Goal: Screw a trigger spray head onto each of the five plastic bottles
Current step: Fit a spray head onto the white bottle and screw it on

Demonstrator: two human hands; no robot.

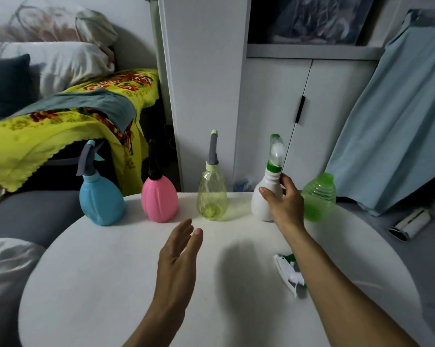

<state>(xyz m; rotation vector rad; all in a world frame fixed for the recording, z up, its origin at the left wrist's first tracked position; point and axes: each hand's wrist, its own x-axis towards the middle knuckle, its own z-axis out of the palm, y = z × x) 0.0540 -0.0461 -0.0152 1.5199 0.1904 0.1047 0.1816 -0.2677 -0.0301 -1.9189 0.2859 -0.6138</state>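
Five bottles stand in a row along the far edge of the round white table [111, 259]. The blue bottle [101, 199], the pink bottle [159, 200], the clear yellow bottle [212, 196] and the white bottle [264, 196] each carry a spray head. The green bottle [320, 196] at the right end has none. A loose white and green trigger head [290, 274] lies on the table under my right forearm. My right hand [284, 199] is at the white bottle's shoulder, fingers spread around it. My left hand [178, 256] hovers flat over the table's middle, holding nothing.
A grey sofa [28, 214] wraps the table's left side, with a yellow flowered blanket [48, 136] behind it. White cabinet doors [274, 108] stand behind the bottles. Light blue cloth [399, 116] hangs at the right, and a lint roller [410, 224] lies on the grey seat.
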